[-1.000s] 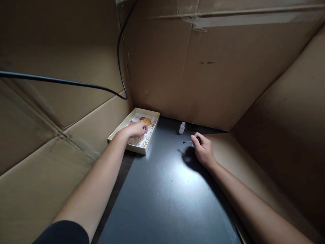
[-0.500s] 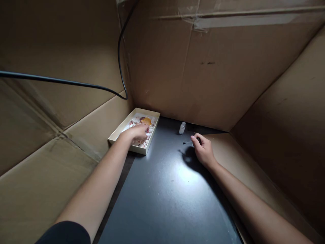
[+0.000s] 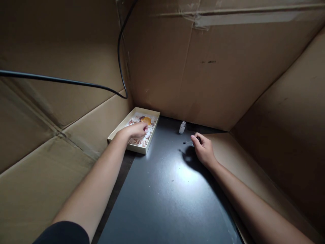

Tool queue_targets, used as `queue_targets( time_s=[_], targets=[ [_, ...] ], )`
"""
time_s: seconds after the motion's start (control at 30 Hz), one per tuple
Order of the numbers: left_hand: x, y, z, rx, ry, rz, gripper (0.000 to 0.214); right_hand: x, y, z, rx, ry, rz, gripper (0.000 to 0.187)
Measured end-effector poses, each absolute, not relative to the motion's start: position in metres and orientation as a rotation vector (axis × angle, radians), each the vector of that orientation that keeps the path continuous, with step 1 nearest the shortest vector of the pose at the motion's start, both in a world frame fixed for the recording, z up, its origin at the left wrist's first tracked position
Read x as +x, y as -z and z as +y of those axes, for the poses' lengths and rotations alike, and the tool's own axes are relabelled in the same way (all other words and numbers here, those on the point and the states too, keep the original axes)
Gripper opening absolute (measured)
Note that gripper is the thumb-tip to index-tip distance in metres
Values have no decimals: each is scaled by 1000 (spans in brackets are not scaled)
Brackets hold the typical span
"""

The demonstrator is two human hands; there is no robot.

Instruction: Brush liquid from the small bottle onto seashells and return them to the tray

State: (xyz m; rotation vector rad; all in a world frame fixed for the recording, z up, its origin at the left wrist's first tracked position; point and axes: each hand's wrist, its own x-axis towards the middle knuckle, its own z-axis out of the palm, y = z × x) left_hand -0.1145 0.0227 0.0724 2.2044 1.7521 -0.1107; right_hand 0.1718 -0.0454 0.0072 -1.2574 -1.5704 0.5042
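Note:
My left hand (image 3: 135, 130) reaches into a shallow cream tray (image 3: 119, 130) of several seashells (image 3: 146, 121), its fingers curled down among them; what they pinch is hidden. My right hand (image 3: 203, 149) rests on the dark mat (image 3: 167, 189), fingers closed round a small black brush (image 3: 186, 142) whose tip points left. A small clear bottle (image 3: 182, 127) without its cap stands just beyond the brush tip.
Cardboard walls (image 3: 215, 67) enclose the mat on the left, back and right. A black cable (image 3: 76, 83) hangs across the upper left and runs up the back corner. A bright light patch lies on the mat between my arms.
My left hand has shifted slightly among the shells in the tray. My right hand and the brush stay where they were.

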Motion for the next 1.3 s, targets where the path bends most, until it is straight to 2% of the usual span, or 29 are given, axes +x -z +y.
queue_targets(
  time_s=[0.17,0.53,0.8,0.9,1.07,1.3],
  targets=[
    [-124,-75,26,2158,-39,1719,19,173,-6,-44,-1258,-508,-1564,39],
    [-132,-72,32,2023,-251,1697,41,173,-5,-44,-1255,-514,-1567,39],
    [-117,-76,30,2098,-500,1610,24,172,-6,-45,-1253,-524,-1556,38],
    [-106,-78,27,2179,-450,1669,18,172,-7,-46,-1256,-523,-1558,38],
    [-83,-76,19,2248,-188,1755,36,172,-7,-46,-1258,-508,-1567,38],
    [-67,-66,25,2086,-51,2024,37,173,-5,-44,-1258,-524,-1566,39]
  ],
)
